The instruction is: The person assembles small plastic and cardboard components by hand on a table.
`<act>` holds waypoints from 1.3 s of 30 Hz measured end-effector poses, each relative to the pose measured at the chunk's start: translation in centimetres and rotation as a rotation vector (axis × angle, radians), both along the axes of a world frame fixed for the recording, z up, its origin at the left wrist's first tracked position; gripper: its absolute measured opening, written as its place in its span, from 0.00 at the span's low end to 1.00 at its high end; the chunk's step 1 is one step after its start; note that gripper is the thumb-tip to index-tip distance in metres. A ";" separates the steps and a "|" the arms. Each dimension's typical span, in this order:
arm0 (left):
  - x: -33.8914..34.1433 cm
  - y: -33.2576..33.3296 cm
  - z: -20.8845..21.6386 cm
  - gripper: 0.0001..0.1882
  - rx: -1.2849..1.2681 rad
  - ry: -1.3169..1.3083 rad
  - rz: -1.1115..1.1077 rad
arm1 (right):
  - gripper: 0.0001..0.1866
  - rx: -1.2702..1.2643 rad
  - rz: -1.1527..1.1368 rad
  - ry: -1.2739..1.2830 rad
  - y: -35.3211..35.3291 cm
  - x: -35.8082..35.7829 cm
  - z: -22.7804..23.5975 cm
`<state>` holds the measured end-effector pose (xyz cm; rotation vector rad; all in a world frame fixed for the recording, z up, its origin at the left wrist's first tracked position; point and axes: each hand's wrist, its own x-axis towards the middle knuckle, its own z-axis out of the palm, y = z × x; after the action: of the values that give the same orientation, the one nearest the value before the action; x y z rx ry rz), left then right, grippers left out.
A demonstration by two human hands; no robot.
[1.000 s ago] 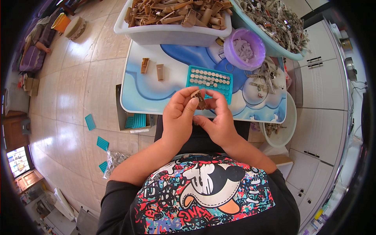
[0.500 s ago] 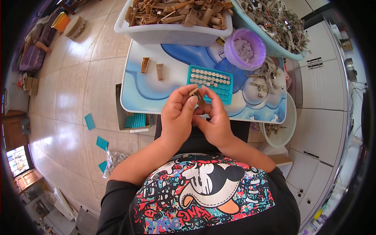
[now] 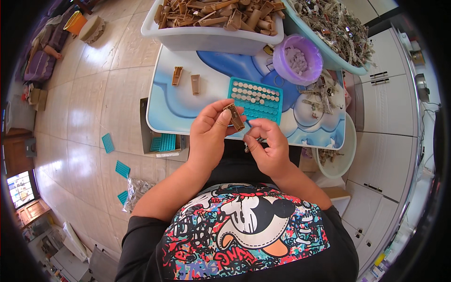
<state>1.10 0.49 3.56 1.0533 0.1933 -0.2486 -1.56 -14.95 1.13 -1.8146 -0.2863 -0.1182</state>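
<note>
Left hand [image 3: 210,129] pinching a hollow brown plastic shell [image 3: 235,118] over the near edge of a glossy blue-and-white table [image 3: 165,115]; right hand [image 3: 268,149] gripping a small greyish piece [image 3: 247,147] (mostly hidden). Seemingly a close two-handed step, next calling for steady holds.

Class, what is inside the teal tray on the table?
Round pale discs sit in the far rows of the tray; nearer cells show only teal. The left hand and brown piece cover one near corner, hiding anything there.
</note>
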 end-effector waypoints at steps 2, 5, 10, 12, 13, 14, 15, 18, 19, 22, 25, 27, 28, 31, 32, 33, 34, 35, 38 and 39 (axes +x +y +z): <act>0.0 0.0 -0.2 0.14 0.004 0.016 0.003 | 0.17 -0.082 -0.001 -0.051 0.2 0.2 0.7; -0.2 0.0 -0.3 0.14 -0.004 0.014 -0.006 | 0.16 -0.409 0.115 -0.389 -0.2 1.4 1.9; -0.3 -0.2 -1.2 0.14 0.031 -0.051 0.000 | 0.15 -0.493 0.128 -0.367 0.0 1.6 2.1; -0.5 -0.3 -1.4 0.13 0.053 -0.085 0.012 | 0.13 -0.486 0.161 -0.371 0.0 1.8 2.6; -0.7 -0.4 -1.5 0.12 0.045 -0.072 -0.016 | 0.13 -0.460 0.098 -0.375 -0.2 1.9 2.8; -0.9 -0.3 -1.5 0.11 0.036 -0.058 -0.044 | 0.13 -0.434 0.036 -0.378 -0.4 2.0 2.8; -0.9 -0.4 -1.4 0.11 0.036 -0.059 -0.045 | 0.13 -0.434 0.034 -0.378 -0.5 2.3 2.7; -0.9 -0.1 -1.4 0.11 0.039 -0.032 -0.144 | 0.10 -0.445 -0.016 -0.391 -0.8 3.0 2.5; -1.0 0.0 -1.5 0.12 0.084 -0.003 -0.197 | 0.10 -0.447 -0.016 -0.391 -0.9 3.0 2.4; -1.0 0.3 -2.0 0.12 0.177 0.017 -0.293 | 0.08 -0.513 0.036 -0.370 -1.2 2.9 1.9; -0.8 0.5 -2.3 0.13 0.225 0.023 -0.362 | 0.08 -0.574 0.070 -0.393 -1.6 3.1 1.4; -0.6 0.5 -2.6 0.13 0.222 0.036 -0.387 | 0.07 -0.536 0.134 -0.374 -2.2 3.5 1.2; -0.5 0.5 -2.8 0.14 0.140 0.064 -0.352 | 0.07 -0.539 0.137 -0.373 -2.5 4.0 1.0; -0.1 0.3 -2.7 0.14 0.043 0.136 -0.277 | 0.07 -0.558 -0.120 -0.414 -3.2 6.1 0.1; 0.0 0.3 -2.6 0.15 0.032 0.180 -0.235 | 0.07 -0.606 -0.155 -0.424 -3.3 6.7 0.0; 0.1 0.2 -2.5 0.15 0.029 0.182 -0.235 | 0.07 -0.655 -0.190 -0.434 -3.3 7.0 -0.1; 0.2 0.2 -2.3 0.15 0.028 0.200 -0.224 | 0.07 -0.657 -0.188 -0.432 -3.5 7.1 -0.3; 0.3 0.2 -2.3 0.15 0.027 0.217 -0.212 | 0.07 -0.696 -0.168 -0.437 -3.6 7.1 -0.5; 0.6 0.1 -2.3 0.15 -0.009 0.225 -0.217 | 0.08 -0.725 -0.148 -0.462 -3.8 7.1 -0.8; 0.5 0.2 -2.3 0.15 -0.008 0.227 -0.212 | 0.08 -0.718 -0.151 -0.485 -3.7 7.0 -0.8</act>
<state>1.65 0.65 1.25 1.0372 0.2852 -0.5609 5.45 -18.69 0.33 -2.5075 -0.5859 -0.6332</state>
